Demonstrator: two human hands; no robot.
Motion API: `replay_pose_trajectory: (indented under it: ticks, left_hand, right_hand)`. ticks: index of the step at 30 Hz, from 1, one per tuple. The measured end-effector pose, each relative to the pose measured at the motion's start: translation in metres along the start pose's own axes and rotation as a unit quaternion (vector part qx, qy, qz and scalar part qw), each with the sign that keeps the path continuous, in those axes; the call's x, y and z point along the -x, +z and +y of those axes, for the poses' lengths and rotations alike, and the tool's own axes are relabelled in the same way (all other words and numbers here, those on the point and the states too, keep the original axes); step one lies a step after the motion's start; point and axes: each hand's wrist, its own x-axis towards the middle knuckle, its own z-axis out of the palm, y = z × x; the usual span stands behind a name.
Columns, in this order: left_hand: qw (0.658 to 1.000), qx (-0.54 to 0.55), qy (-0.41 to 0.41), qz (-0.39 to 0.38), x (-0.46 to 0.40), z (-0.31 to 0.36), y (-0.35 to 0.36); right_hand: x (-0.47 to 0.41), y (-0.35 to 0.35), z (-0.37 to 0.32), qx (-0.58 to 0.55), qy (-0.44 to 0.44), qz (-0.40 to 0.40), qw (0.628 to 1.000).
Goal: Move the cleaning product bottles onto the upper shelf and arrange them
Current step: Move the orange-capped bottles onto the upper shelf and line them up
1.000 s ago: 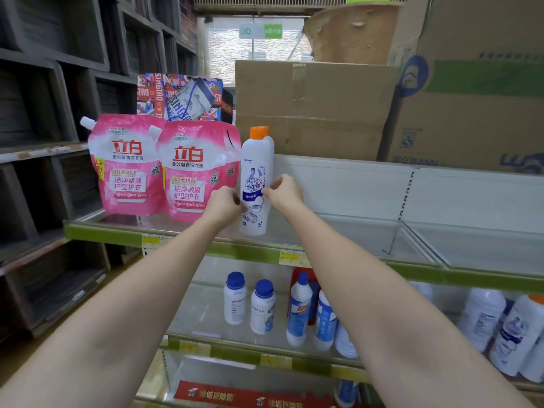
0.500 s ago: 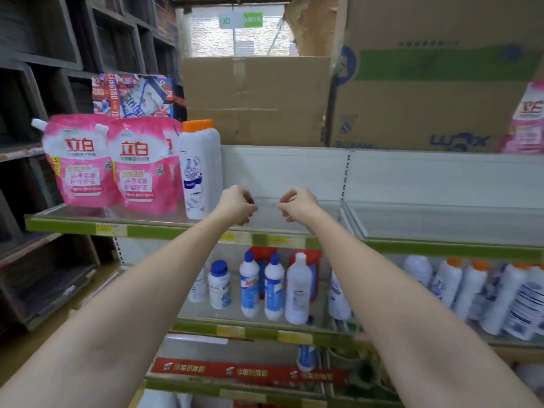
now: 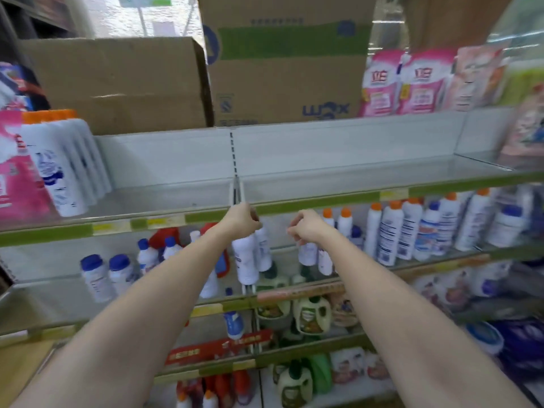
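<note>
orange-capped white bottles (image 3: 391,231) stand upright, long axis vertical, in a row on the middle shelf (image 3: 441,259), below the upper shelf (image 3: 323,184) and to the right of both your hands. 2 more of them (image 3: 337,216) stand just behind your right hand (image 3: 303,228), which is the nearer hand to this stock; it is loosely curled and grasps nothing. your left hand (image 3: 243,220) hangs at the front lip of the upper shelf, near the central divider (image 3: 235,187), fingers curled; whether it touches the white bottle (image 3: 247,260) just below it cannot be told through the blur. a placed group of the same bottles (image 3: 61,163) already leans in file at the far left of the upper shelf, beside a pink pouch (image 3: 14,172). judgement: the next reach runs down and rightward, and the right hand should take a bottle about its upright body. cardboard boxes (image 3: 282,75) sit above the shelf's back wall.
</note>
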Motion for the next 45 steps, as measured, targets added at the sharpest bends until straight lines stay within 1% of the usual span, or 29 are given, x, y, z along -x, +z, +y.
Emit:
replay_pose_trajectory:
  ticks: [6,12,18,24,29,32,38,43,45]
  left_hand:
    - [0.998,-0.012,0.016,-0.054,-0.002,0.036,0.064]
    - [0.997,0.02,0.013,-0.078,-0.01,0.044,0.11]
    - [0.993,0.067,-0.005,-0.1,-0.053,0.032,0.156]
    - [0.983,0.139,-0.02,-0.118,-0.11,0.031,0.198]
    - [0.979,0.155,0.01,-0.13,-0.14,0.024,0.228]
    - [0.974,0.168,0.015,-0.151,-0.152,0.018,0.244]
    - [0.975,0.146,0.044,-0.162,-0.173,0.0,0.261]
    - [0.978,0.124,0.051,-0.159,-0.184,-0.009,0.263]
    - [0.979,0.113,0.051,-0.162,-0.186,-0.012,0.263]
  right_hand:
    - [0.011,-0.023,0.066,0.018,0.051,-0.005,0.999]
    - [-0.003,-0.025,0.106,0.026,0.052,0.048,0.997]
    - [-0.031,-0.023,0.142,0.02,0.079,0.106,0.991]
    - [-0.067,-0.027,0.167,0.044,0.102,0.113,0.987]
    - [-0.097,-0.012,0.18,-0.01,0.14,0.097,0.985]
    - [-0.109,0.0,0.186,-0.011,0.156,0.105,0.982]
    - [-0.126,0.016,0.195,0.061,0.141,0.164,0.974]
    - [-0.14,0.021,0.195,0.13,0.155,0.143,0.969]
    - [-0.146,0.024,0.194,0.136,0.168,0.138,0.966]
